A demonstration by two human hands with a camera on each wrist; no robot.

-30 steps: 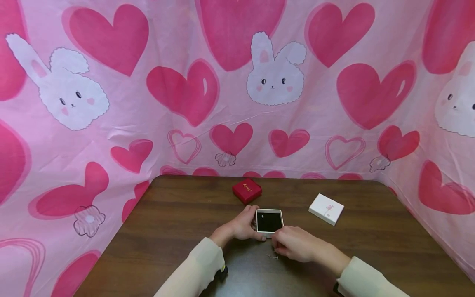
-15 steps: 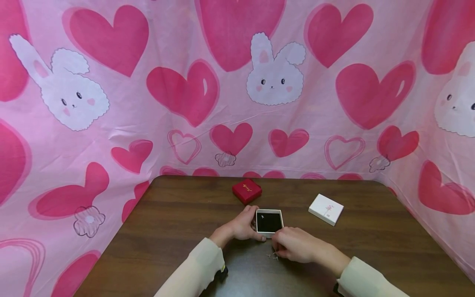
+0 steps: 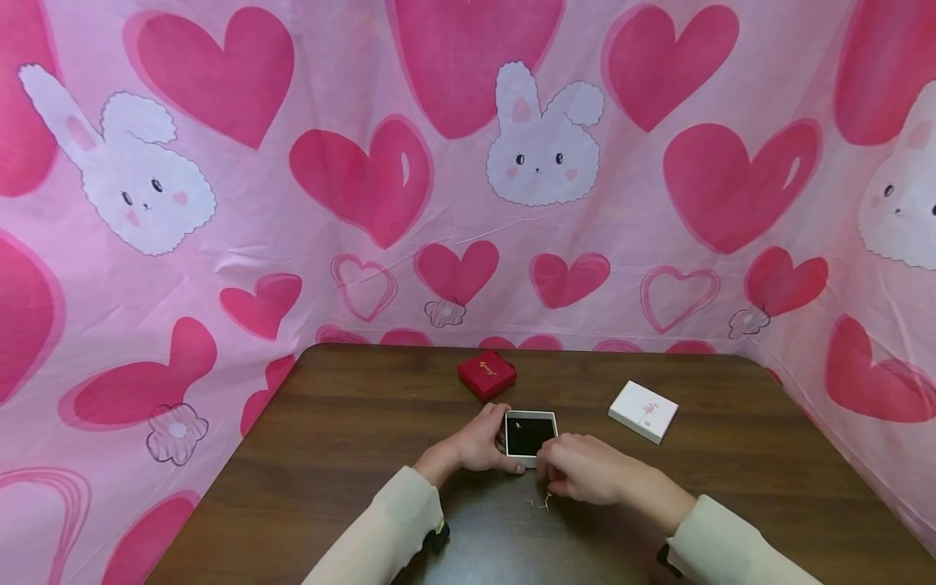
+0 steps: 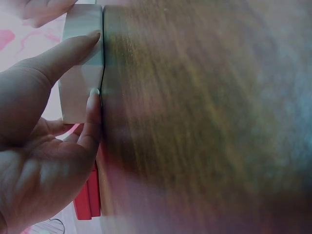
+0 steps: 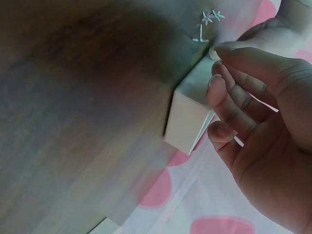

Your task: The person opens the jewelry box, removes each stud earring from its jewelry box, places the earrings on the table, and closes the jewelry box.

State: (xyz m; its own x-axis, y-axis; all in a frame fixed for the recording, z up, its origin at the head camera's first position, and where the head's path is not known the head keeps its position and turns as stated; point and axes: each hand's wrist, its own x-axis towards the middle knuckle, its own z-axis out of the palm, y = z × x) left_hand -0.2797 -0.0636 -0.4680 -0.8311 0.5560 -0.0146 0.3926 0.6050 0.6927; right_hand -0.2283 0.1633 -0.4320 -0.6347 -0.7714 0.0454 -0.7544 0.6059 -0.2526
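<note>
An open white jewelry box [image 3: 531, 461] with a black lining sits on the table, a small silvery piece [image 3: 517, 426] on the lining. My left hand [image 3: 483, 440] grips the box from its left side, thumb along the near wall, as the left wrist view shows. My right hand [image 3: 585, 469] is at the box's near right corner, its thumb and curled fingers close together. Whether they pinch something small cannot be made out. Several small silvery earrings [image 5: 207, 18] with star-like shapes and thin posts lie on the table just beneath those fingertips.
A red box [image 3: 487, 374] with gold lettering stands behind the white box, near the table's far edge. To the right lies a white lid [image 3: 643, 411] with a pink print. Pink cloth [image 3: 541, 227] with hearts and rabbits hangs around the brown table [image 3: 366, 406].
My right hand has risen slightly, toward the box's near right corner, and the small earrings below its fingertips look slightly shifted. My left hand and the box have stayed put.
</note>
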